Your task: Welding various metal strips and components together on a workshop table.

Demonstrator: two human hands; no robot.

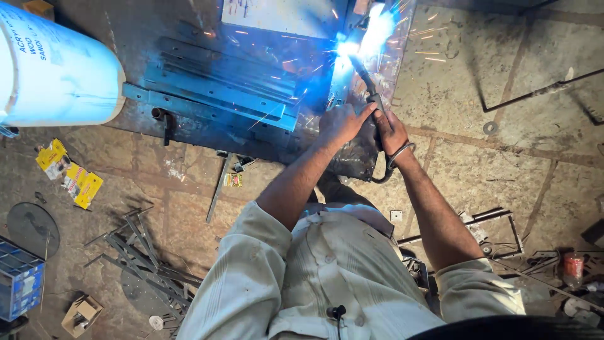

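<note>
My right hand (pixel 391 131) grips the handle of a welding electrode holder (pixel 376 104), its cable looping under the wrist. The rod (pixel 360 68) points up and left to a bright blue-white arc (pixel 347 48) that throws sparks. My left hand (pixel 343 123) rests beside the holder, its thumb touching the holder. The arc burns at the right edge of a stack of metal angle bars (pixel 220 88) lying on a dark steel plate (pixel 189 135) on the floor.
A large white bucket (pixel 53 72) stands at the upper left. Loose metal strips (pixel 148 258) lie at the lower left, with yellow packets (pixel 78 182), a blue crate (pixel 19 286) and a small carton (pixel 80 313). A metal frame (pixel 491 230) and a rod (pixel 535 94) lie on the right.
</note>
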